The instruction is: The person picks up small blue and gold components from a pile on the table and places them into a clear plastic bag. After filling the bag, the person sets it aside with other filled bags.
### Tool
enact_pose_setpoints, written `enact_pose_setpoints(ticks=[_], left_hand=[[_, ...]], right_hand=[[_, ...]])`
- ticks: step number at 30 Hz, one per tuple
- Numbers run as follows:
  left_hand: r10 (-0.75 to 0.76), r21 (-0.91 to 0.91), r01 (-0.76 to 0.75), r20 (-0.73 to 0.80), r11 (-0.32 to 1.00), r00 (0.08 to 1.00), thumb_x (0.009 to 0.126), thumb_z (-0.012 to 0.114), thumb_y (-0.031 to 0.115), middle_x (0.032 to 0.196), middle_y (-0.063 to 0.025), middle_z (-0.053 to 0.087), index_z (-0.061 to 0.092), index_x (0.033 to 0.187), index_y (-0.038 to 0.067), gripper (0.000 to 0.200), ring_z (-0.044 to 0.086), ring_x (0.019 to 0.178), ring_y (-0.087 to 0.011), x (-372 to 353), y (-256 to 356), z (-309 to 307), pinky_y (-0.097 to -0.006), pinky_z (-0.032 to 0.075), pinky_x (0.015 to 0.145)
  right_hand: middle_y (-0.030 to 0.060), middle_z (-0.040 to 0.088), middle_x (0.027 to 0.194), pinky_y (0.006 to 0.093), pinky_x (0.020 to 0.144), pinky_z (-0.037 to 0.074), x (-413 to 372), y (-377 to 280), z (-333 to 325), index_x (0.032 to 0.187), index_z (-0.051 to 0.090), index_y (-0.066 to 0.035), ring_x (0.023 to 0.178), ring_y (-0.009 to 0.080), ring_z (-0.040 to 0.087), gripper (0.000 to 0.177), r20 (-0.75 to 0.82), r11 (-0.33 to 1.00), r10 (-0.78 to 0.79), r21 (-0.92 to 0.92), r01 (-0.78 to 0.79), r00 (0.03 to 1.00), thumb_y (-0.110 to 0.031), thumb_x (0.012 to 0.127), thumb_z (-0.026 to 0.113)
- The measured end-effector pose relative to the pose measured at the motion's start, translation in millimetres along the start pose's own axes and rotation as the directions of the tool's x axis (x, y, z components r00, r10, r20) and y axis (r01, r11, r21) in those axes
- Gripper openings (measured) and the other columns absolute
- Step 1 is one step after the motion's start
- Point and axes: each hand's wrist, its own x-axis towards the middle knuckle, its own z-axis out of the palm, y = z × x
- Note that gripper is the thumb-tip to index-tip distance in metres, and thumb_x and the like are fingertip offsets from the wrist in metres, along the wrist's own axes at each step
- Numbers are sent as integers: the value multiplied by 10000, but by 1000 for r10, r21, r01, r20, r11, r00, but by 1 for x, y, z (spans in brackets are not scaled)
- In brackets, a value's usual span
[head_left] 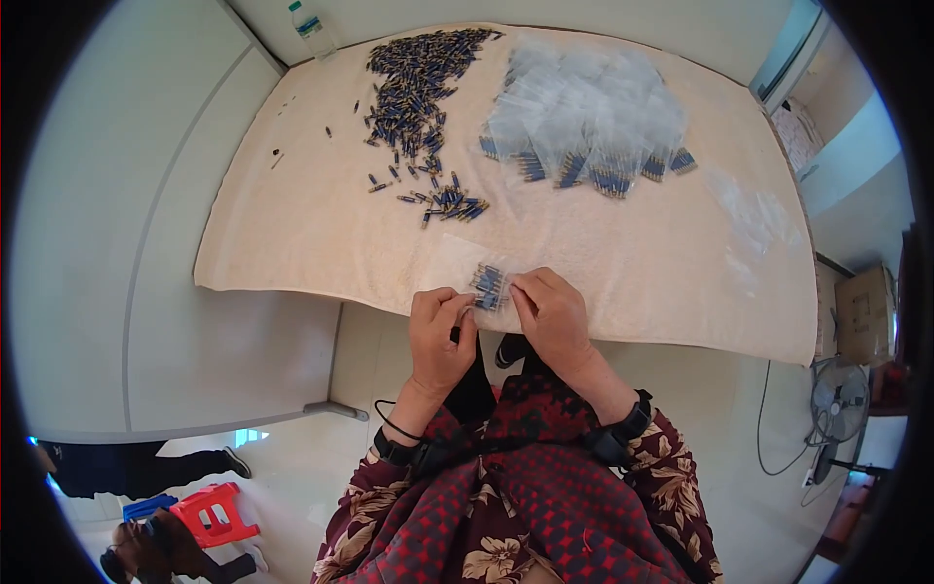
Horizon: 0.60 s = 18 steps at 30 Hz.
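Observation:
Near the table's front edge, a small clear plastic bag (488, 284) holds several dark blue pieces with brass-coloured ends. My left hand (442, 336) pinches its lower left side, and my right hand (553, 316) pinches its right side. The bag's upper part lies flat towards the back of the table. A small cluster of loose blue-and-brass pieces (449, 202) lies just beyond the bag, running up into a large heap (413, 88) of the same pieces. To the right of the heap is a pile of filled clear bags (589, 107), with blue pieces showing at their lower ends.
Flat clear bags (754, 219) lie on the right of the cloth-covered table (292, 234). A plastic bottle (311, 29) stands at the back left. A fan (839, 399) and a cardboard box (866, 316) are at the right. Other people and a red stool (216, 516) are at lower left.

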Motion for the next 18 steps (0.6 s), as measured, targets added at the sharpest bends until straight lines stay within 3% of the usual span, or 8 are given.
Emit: enact_pose_setpoints(ticks=[6, 11, 15, 18], left_hand=[[124, 124, -136, 99, 983, 987, 690, 645, -31, 906, -109, 570, 639, 959, 40, 279, 527, 822, -286, -3, -3, -3, -376, 412, 727], [60, 111, -63, 33, 992, 998, 685, 645, -33, 912, -119, 574, 642, 944, 52, 273, 535, 853, -301, -4, -1, 1, -379, 426, 741], [24, 107, -23, -3, 994, 1000, 687, 659, -22, 917, -118, 576, 640, 947, 48, 270, 531, 852, -299, -2, 1, 3, -380, 425, 734], [18, 124, -22, 35, 992, 999, 687, 674, -9, 926, -115, 577, 642, 949, 53, 270, 533, 860, -298, -1, 2, 1, -382, 426, 745]], right_hand=[[103, 597, 818, 294, 543, 465, -1, -3, -3, 901, 660, 9, 635, 215, 606, 123, 50, 997, 37, 60, -40, 998, 32, 780, 670], [90, 586, 826, 272, 532, 456, -7, 3, -3, 892, 663, 5, 627, 181, 593, 120, 117, 986, 89, 130, -105, 989, 31, 776, 683], [97, 583, 801, 350, 614, 486, -8, 2, -3, 855, 667, -20, 708, 267, 602, 112, 105, 995, 63, 72, -71, 992, -11, 745, 686], [86, 594, 797, 300, 541, 465, -5, -5, -2, 848, 675, -6, 638, 207, 596, 108, 83, 999, -10, -34, 13, 996, 3, 748, 713]])
